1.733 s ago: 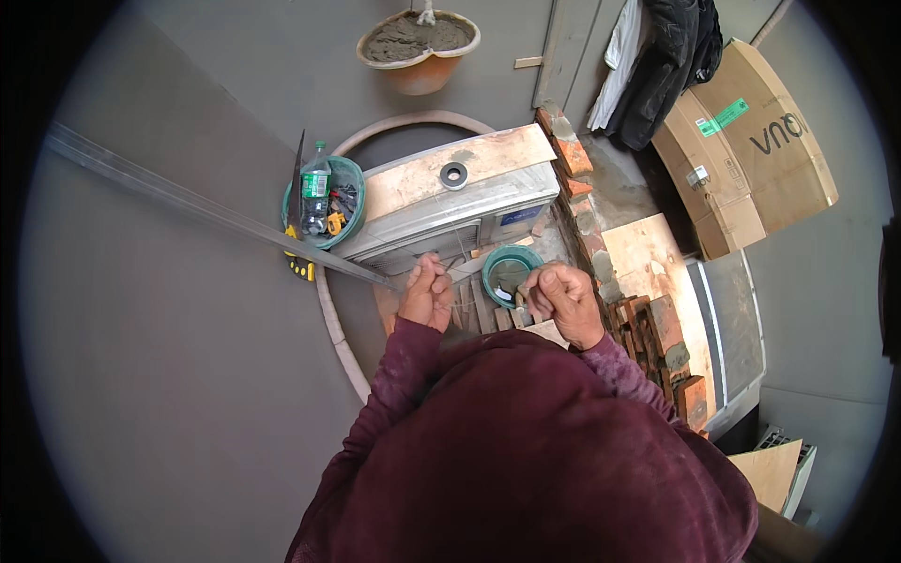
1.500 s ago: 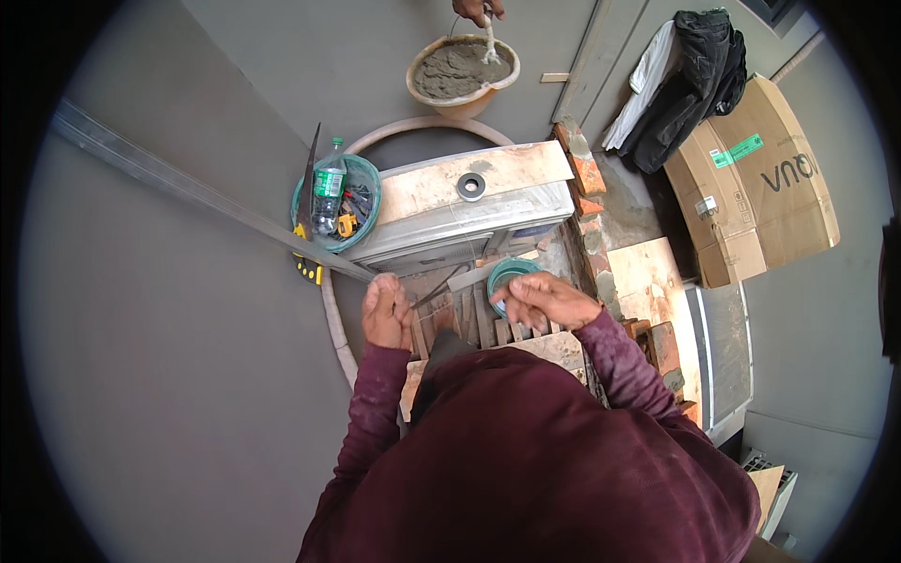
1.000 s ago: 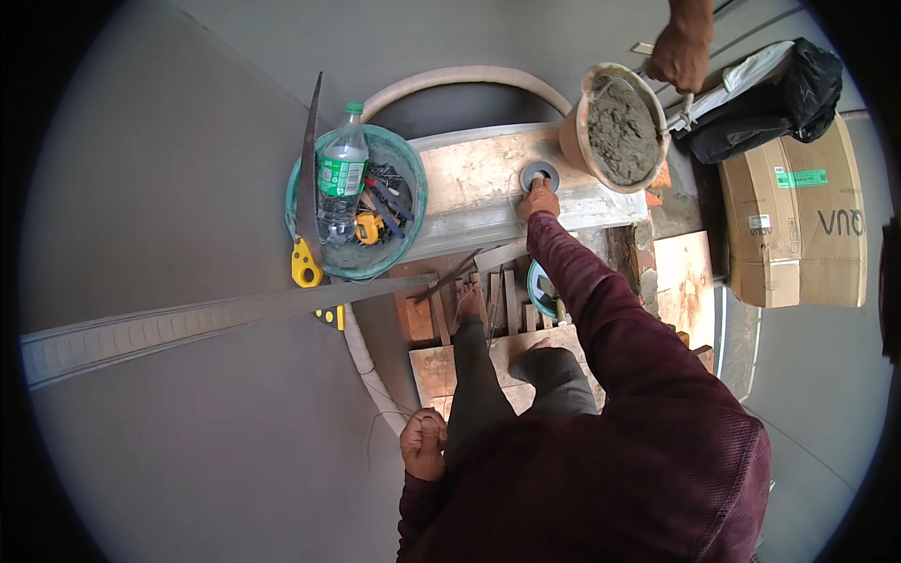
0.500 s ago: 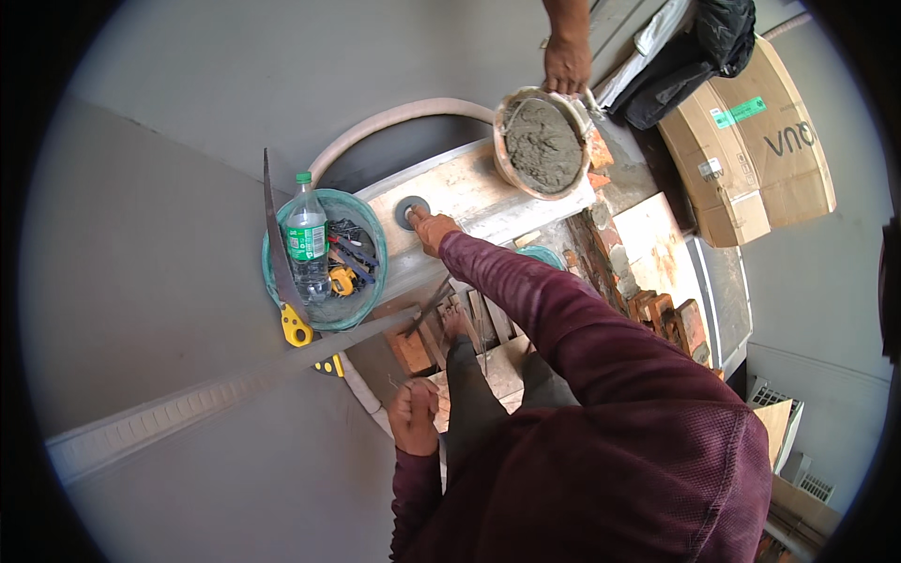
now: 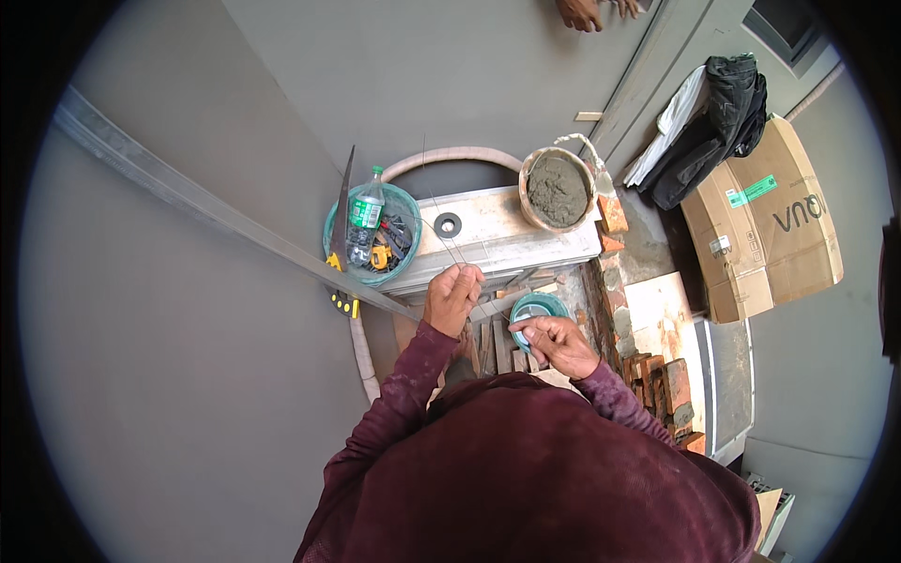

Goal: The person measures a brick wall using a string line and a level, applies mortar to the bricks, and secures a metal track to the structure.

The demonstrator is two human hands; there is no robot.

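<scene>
My left hand (image 5: 454, 293) is closed in a pinch, with thin wires (image 5: 437, 212) rising from its fingers toward the wall. Lower and to the right, my right hand (image 5: 560, 346) has its fingers partly stretched and apart; I see nothing held in it. It hovers over a small teal bucket (image 5: 554, 303) and partly covers it. A black roll of tape (image 5: 448, 225) lies on the pale board (image 5: 483, 208) beyond my left hand.
A mortar bucket (image 5: 560, 190) stands at the board's right end. Left are a teal tool basin (image 5: 405, 202), a bottle (image 5: 365, 214) and a handsaw (image 5: 342, 211). A long metal bar (image 5: 244, 225) slants in from the left. Bricks (image 5: 678, 389) and a carton (image 5: 765, 225) are right. Another person's hands (image 5: 580, 13) show at the top.
My right hand has left the tape roll and drawn back toward me. My left hand has moved up and forward with the wire. The other person's hand has let go of the mortar bucket.
</scene>
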